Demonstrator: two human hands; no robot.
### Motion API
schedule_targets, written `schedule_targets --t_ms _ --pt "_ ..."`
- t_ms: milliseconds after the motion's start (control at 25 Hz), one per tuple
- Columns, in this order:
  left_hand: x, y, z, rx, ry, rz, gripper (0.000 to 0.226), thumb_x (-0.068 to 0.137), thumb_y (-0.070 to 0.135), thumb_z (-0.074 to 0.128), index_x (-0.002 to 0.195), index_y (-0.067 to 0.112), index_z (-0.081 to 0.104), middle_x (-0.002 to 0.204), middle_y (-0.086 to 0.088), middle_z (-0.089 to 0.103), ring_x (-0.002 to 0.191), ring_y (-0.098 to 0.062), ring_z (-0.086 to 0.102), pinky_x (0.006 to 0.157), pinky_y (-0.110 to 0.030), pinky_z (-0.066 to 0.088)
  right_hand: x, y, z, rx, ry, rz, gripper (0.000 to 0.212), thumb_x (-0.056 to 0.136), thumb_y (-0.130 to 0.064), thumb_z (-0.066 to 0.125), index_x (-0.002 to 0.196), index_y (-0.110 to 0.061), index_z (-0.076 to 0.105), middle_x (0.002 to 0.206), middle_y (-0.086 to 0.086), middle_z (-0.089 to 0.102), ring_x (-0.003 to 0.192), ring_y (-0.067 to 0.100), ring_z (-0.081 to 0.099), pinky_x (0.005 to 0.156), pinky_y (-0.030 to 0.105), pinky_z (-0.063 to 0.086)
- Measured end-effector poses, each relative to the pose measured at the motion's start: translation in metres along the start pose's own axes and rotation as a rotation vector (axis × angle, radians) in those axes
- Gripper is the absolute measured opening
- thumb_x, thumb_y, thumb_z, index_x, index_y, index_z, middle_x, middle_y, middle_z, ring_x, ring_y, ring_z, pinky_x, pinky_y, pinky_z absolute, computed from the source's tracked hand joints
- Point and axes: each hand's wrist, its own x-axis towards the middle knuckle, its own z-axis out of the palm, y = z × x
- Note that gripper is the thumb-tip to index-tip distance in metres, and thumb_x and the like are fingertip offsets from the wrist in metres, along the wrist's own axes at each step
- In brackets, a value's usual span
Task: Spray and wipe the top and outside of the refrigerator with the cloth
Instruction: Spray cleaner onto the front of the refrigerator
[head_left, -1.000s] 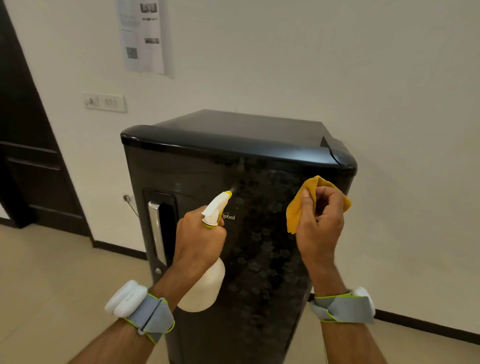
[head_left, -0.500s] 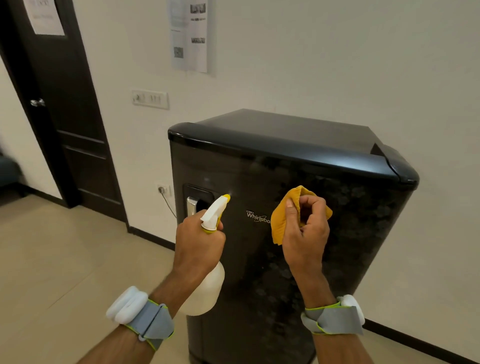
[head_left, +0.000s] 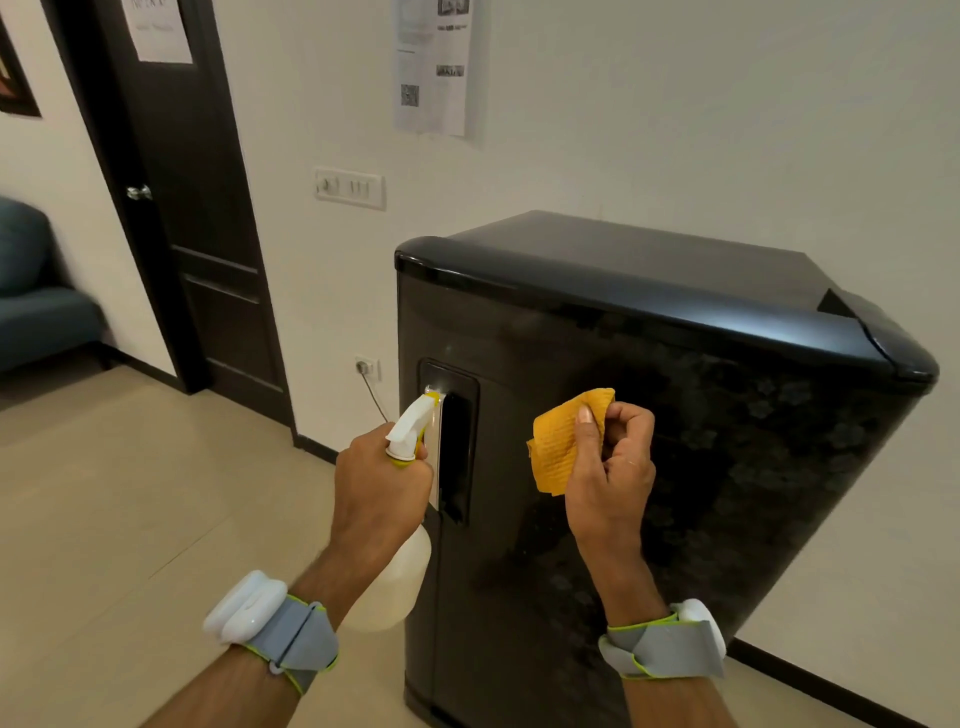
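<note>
open floor (head_left: 130, 519) left of refrigerator (head_left: 675, 467); left hand (head_left: 382, 483) grips spray bottle (head_left: 402, 525).

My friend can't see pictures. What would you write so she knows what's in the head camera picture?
A person's left hand holds a white spray bottle and the right hand pinches a yellow cloth, both in front of a black refrigerator by a white wall.

A glossy black refrigerator (head_left: 727, 467) is standing upright. A crumpled yellow cloth (head_left: 558, 441), pinched in the right hand (head_left: 610, 467), is hanging before its door. A white spray bottle (head_left: 402, 582), gripped by the left hand (head_left: 379, 483), is pointing its yellow-tipped nozzle at the refrigerator's handle.
</note>
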Motion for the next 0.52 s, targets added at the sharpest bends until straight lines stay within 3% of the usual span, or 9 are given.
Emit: schedule_targets --t_ms 120,320,520 --pt "-0.006 -0.003 0.004 -0.041 -0.038 0.003 0.003 0.089 0.006 0.065 0.089 0.009 0.067 0.072 -0.004 0.064 0.062 -0.018 0.061 0.054 -0.023 0.048 -0.005 0.004 -0.008 -0.020 0.011 0.027 0.011 0.100 -0.023 0.054 0.104 -0.014 0.049 0.077 -0.006 0.058 0.062 0.000 0.055 0.052 0.019 0.047" --pt "-0.019 -0.008 0.014 -0.077 -0.261 0.033 0.034 0.080 -0.011 0.063 0.091 0.021 0.069 0.082 0.006 0.070 0.078 -0.010 0.067 0.062 -0.018 0.050 -0.011 0.012 -0.030 -0.071 0.053 0.052 0.013 0.100 -0.026 0.055 0.105 -0.015 0.050 0.080 -0.006 0.060 0.065 0.000 0.056 0.054 0.018 0.048" --pt "-0.031 -0.003 0.031 -0.076 -0.359 0.096 0.017 0.081 -0.004 0.069 0.083 0.012 0.071 0.076 -0.004 0.069 0.071 -0.020 0.067 0.060 -0.025 0.054 -0.020 0.019 -0.059 -0.100 0.094 0.075 0.012 0.100 -0.027 0.054 0.104 -0.016 0.050 0.077 0.000 0.059 0.060 0.001 0.052 0.052 0.021 0.045"
